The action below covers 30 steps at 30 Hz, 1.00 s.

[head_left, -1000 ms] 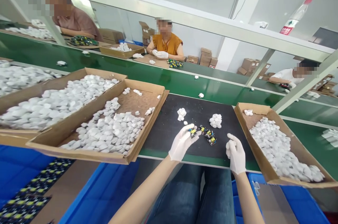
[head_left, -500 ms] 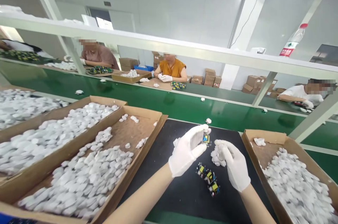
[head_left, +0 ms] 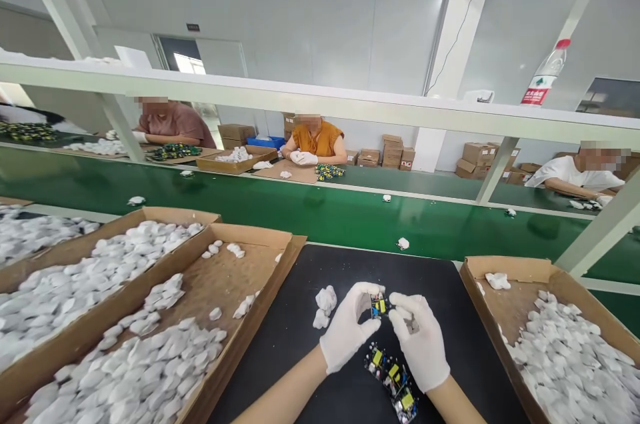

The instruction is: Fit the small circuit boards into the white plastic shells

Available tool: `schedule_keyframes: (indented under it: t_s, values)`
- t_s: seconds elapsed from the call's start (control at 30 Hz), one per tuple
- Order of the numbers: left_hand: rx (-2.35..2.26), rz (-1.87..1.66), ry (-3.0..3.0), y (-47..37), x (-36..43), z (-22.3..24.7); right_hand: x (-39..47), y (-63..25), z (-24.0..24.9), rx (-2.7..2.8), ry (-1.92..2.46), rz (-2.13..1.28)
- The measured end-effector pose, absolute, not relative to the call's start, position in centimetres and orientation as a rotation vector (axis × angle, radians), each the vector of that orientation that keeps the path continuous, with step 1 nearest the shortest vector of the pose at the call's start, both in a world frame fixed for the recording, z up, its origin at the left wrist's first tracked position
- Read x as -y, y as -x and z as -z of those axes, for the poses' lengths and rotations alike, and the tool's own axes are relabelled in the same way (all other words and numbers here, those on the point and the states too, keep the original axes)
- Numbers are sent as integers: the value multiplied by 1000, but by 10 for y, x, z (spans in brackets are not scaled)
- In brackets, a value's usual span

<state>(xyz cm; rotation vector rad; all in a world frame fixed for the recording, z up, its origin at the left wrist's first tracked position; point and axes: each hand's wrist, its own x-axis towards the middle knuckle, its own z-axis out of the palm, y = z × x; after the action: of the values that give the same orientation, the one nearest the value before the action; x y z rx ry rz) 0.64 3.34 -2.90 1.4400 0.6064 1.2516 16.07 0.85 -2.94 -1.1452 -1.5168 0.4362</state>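
My left hand (head_left: 350, 327), in a white glove, pinches a small circuit board (head_left: 379, 305) with yellow and blue parts between thumb and fingers. Close to the board's right side is my right hand (head_left: 421, 339), also gloved, its thumb and fingers drawn together; what they hold, if anything, is hidden. Below the hands, several circuit boards (head_left: 393, 377) lie in a slanting row on the black mat (head_left: 295, 357). A few crumpled white pieces (head_left: 325, 301) rest on the mat, left of my left hand.
Cardboard trays of white pieces stand at the left (head_left: 295, 257) and right (head_left: 530, 269). Beyond the mat runs a green belt (head_left: 320, 217) carrying a white-topped piece (head_left: 403, 244) and others. A shelf rail (head_left: 320, 97) with a bottle (head_left: 545, 74) crosses above. Several co-workers sit opposite.
My right hand has moved left from beside the white pieces, up to the board in my left hand. The view has shifted slightly, and the pieces on the belt have moved.
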Motion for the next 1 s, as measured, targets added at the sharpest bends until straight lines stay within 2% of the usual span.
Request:
schedule_keyframes:
  t_s: [0.23,0.4,0.73,0.8,0.93,1.0]
  values:
    - [-857,-1258,-1667,-7,-22,20,4,-158,15,1746,1182,-404]
    - [-907,-1236,-1676,-8,-22,22,1,-154,19,1421,1235,-500]
    - [-882,-1368,-1665,-12,-12,30,7,-152,7,1346,1123,-711]
    - [-863,-1400,-1726,-11,-11,29,7,-152,6,1272,1122,-836]
    - [-833,-1447,-1868,-9,-12,26,6,-147,1,1099,948,-1443]
    - [-818,-1460,-1886,-9,-11,25,6,-144,-2,1059,860,-1619]
